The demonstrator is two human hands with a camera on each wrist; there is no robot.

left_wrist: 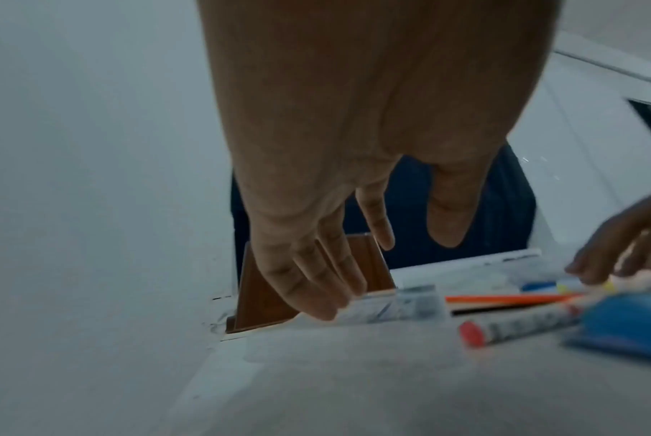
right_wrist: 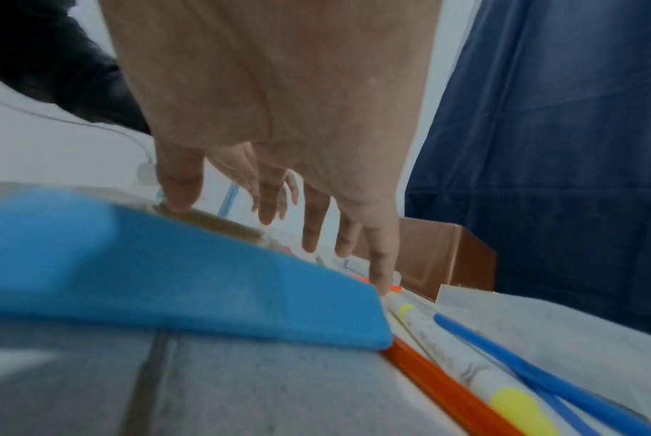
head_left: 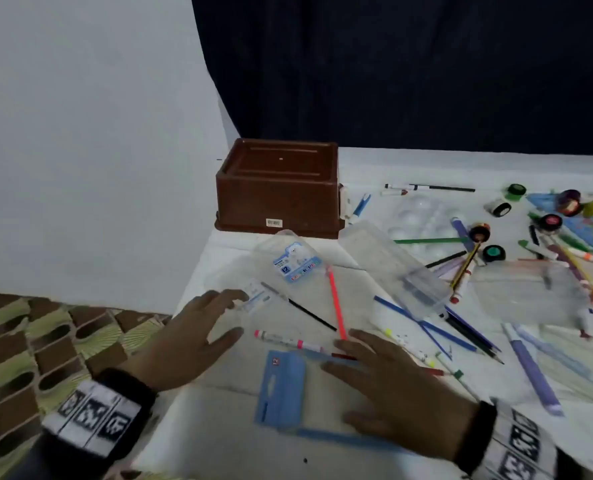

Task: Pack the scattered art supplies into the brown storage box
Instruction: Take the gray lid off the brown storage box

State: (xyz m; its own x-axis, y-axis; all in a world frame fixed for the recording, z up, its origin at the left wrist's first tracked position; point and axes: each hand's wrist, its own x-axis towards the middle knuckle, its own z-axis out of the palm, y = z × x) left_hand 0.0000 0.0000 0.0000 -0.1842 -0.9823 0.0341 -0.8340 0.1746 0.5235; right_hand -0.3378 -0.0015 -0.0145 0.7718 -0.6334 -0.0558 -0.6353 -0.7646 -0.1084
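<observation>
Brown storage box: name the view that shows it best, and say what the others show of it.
The head view shows the brown storage box best: whole, against the wall, base up, so it appears overturned. The left wrist view catches only a brown side behind the left hand. The right wrist view shows one corner beyond the right hand.

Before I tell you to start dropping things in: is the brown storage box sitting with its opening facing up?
No. In the head view the brown storage box stands with a closed, ridged panel on top, its wider rim against the table, barcode sticker on its side.

A brown storage box [head_left: 277, 188], a blue case [head_left: 281, 389], and a neon-orange pencil [head_left: 336, 306].
</observation>
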